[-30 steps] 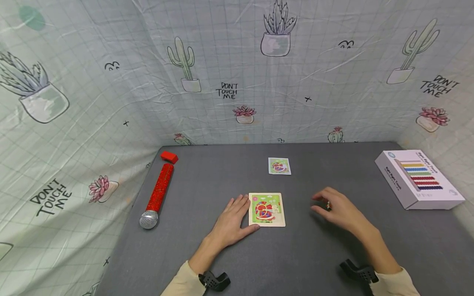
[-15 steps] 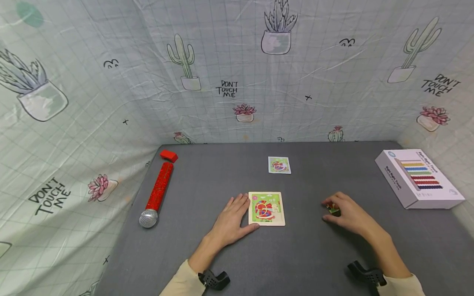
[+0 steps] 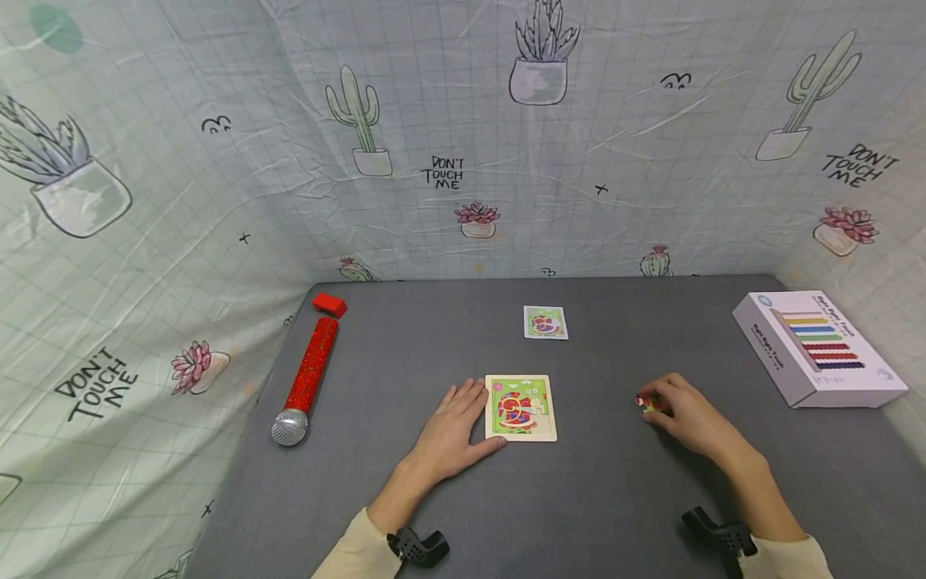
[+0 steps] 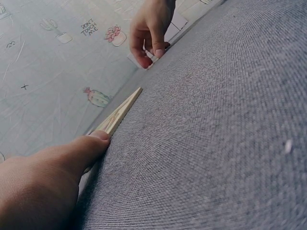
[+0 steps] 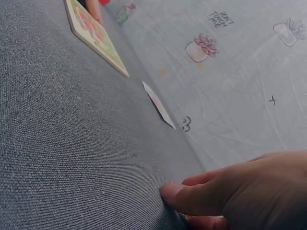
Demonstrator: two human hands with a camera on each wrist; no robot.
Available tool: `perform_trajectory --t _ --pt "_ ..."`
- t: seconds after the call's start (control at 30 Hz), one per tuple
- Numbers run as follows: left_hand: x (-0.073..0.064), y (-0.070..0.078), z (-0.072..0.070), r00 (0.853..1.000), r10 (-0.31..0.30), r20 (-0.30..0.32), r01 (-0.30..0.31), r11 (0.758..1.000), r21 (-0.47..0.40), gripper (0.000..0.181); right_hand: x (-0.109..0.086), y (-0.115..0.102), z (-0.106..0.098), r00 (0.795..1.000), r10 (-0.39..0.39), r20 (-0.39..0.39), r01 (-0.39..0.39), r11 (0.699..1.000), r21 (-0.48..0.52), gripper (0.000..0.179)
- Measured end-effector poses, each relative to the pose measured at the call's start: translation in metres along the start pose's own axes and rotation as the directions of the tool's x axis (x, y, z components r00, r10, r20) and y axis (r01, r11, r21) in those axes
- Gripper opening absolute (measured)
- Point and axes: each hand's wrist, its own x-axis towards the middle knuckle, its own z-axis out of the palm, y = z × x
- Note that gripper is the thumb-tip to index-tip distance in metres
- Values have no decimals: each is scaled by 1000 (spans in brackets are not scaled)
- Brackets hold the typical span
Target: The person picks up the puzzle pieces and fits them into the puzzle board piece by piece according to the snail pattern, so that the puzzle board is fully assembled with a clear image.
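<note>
A square wooden jigsaw puzzle (image 3: 535, 408), with a green border and a red-and-yellow picture, lies flat on the grey table. My left hand (image 3: 450, 434) rests with spread, straight fingers along its left side, the thumb touching the lower left corner. In the left wrist view that thumb (image 4: 91, 146) lies against the puzzle's edge. To the right of the puzzle, my right hand (image 3: 687, 414) pinches a small multicoloured puzzle piece (image 3: 646, 404) between thumb and fingers, low over the table. Fingers mostly hide the piece in the right wrist view, so its shape cannot be made out.
Behind the puzzle lies a small picture card (image 3: 546, 322). A red glittery microphone (image 3: 311, 378) and a red block (image 3: 329, 305) are at the left edge. On the far right stands a white box (image 3: 817, 350). A printed cloth (image 3: 434, 96) hangs behind the table.
My right hand has moved to the right and slightly nearer the body, and its thumb and fingers now stand closer together on the puzzle piece. My left hand and the puzzle have stayed put.
</note>
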Motion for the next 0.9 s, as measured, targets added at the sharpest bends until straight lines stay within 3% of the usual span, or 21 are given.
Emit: perform_trajectory --t 0.27,0.6,0.77,0.9 --pt "0 0 0 1000 6 -6 -5 1000 7 88 2 2 -1 999 37 38 -38 999 33 40" --pt "-1 0 0 1000 6 -7 -6 1000 0 87 6 8 -4 994 98 44 -101 992 82 39" --pt "0 0 0 1000 6 -15 -6 1000 -2 87 7 5 -6 995 92 22 -94 990 108 27" --pt "0 0 1 1000 5 -15 -5 1000 3 88 9 -4 -8 998 43 -35 -39 993 115 15"
